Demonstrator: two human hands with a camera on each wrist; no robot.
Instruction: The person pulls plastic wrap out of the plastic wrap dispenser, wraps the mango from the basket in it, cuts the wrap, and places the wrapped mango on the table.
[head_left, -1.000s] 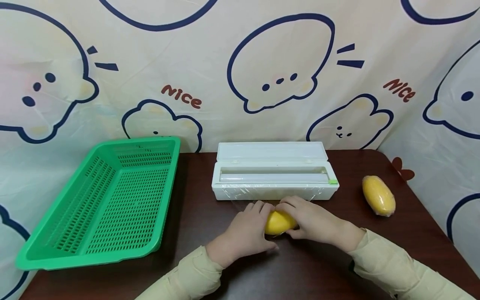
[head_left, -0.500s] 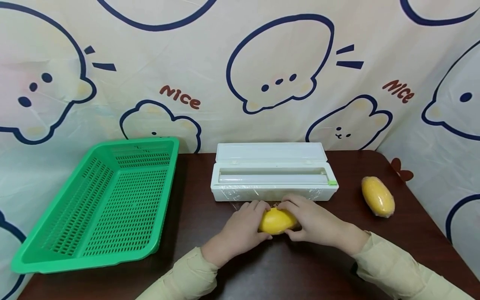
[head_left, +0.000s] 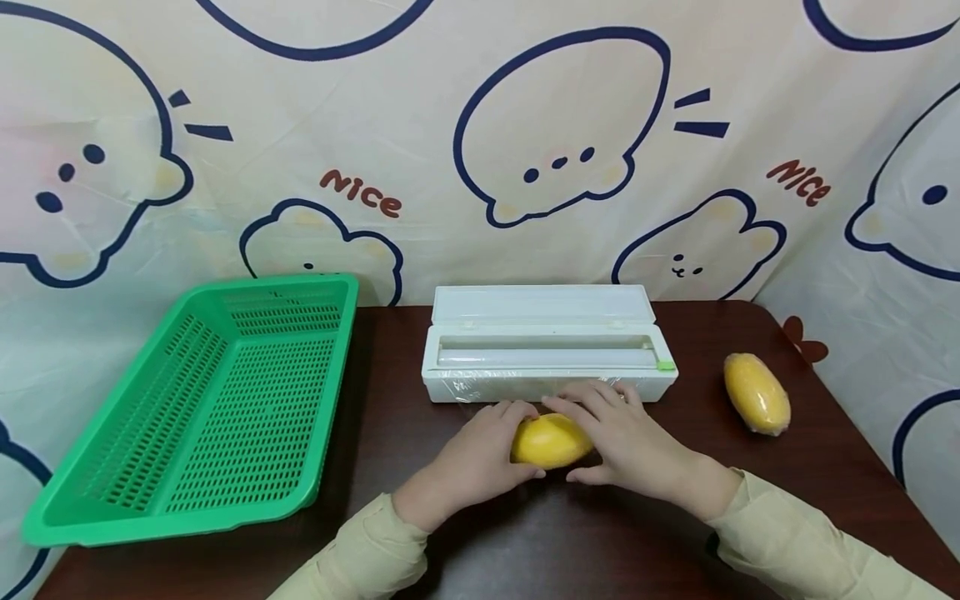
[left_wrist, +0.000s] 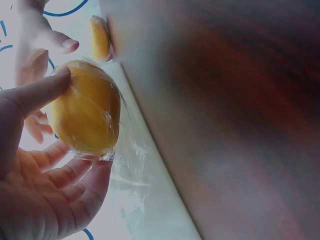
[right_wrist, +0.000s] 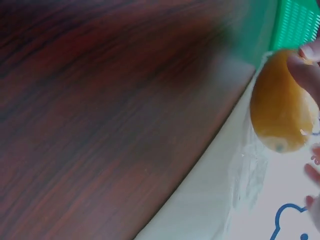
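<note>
In the head view, my left hand holds a yellow mango in front of the white cling film box. Its thumb lies across the near side and its fingers curl round the far end. Clear film clings to the mango in creases, as the left wrist view shows. My right hand is at the mango's right end, fingers spread and thumb apart from the fruit. The box has its lid up, with the film roll inside and loose film over its front wall.
A second mango, wrapped in film, lies to the right on the dark wooden table. On the left stands a green slotted basket. Behind the table hangs a printed cloth with cartoon figures.
The mango has shifted slightly left with my left hand. My right hand's fingers have loosened from the mango and spread up towards the box front.
</note>
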